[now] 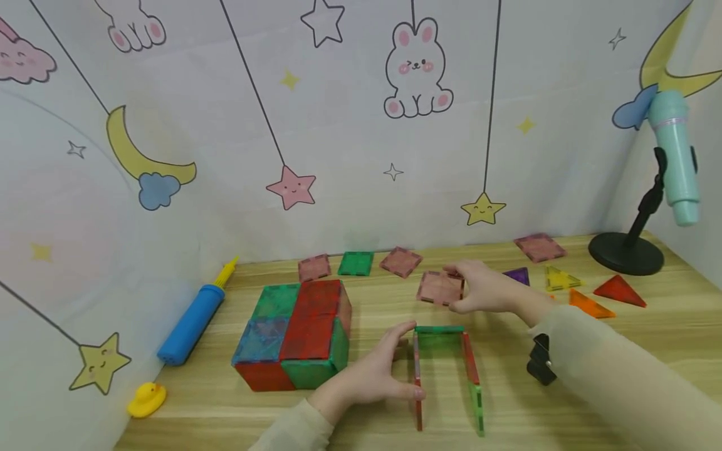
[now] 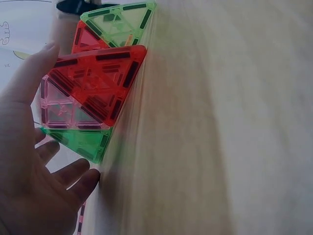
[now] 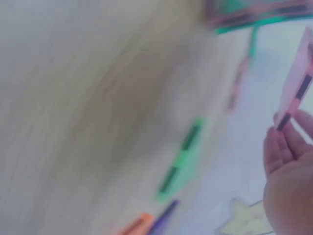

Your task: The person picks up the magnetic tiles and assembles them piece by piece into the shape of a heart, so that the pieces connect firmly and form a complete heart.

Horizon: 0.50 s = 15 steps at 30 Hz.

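child's play corner, bunny and star wall covering (image 1: 415, 69), wooden table (image 1: 564, 401), rubber duck (image 1: 146, 399)

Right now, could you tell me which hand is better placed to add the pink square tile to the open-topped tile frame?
Probably the right hand: it already pinches the pink tile, while the left hand rests against the frame.

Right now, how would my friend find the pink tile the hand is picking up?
Start at the big closed tile box on the wooden table. Look right, past the open three-walled frame, to the right hand. The pink square tile it pinches is the only one being held, not lying loose.
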Tool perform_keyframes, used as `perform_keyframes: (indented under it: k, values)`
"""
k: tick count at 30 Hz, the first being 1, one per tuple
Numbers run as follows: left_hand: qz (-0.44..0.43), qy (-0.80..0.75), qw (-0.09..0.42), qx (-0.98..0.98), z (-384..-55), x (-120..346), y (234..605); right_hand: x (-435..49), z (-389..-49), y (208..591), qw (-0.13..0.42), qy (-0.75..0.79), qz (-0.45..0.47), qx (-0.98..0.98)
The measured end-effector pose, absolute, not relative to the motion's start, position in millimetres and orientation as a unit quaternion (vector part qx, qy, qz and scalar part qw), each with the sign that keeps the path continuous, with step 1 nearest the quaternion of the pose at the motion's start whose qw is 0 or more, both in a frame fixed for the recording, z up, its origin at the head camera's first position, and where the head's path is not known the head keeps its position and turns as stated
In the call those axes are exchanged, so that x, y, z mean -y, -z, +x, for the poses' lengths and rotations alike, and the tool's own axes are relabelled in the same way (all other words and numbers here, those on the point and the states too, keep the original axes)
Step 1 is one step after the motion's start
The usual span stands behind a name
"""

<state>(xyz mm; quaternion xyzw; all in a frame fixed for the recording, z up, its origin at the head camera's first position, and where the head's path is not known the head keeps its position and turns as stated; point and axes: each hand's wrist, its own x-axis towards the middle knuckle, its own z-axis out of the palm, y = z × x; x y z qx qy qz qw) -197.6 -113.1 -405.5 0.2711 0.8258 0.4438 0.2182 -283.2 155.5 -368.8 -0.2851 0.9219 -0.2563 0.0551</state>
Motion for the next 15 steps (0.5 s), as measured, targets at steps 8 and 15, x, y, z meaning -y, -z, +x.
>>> perform_keyframes:
  k: [8, 15]
  values:
    - [0.268, -0.450, 0.217, -0.824, -197, 112, 405, -154, -228, 349, 0.095, 0.264, -0.380, -0.881]
    - [0.275, -0.441, 0.209, -0.828, -198, 112, 405, -152, -201, 357, 0.046, 0.214, -0.418, -0.882]
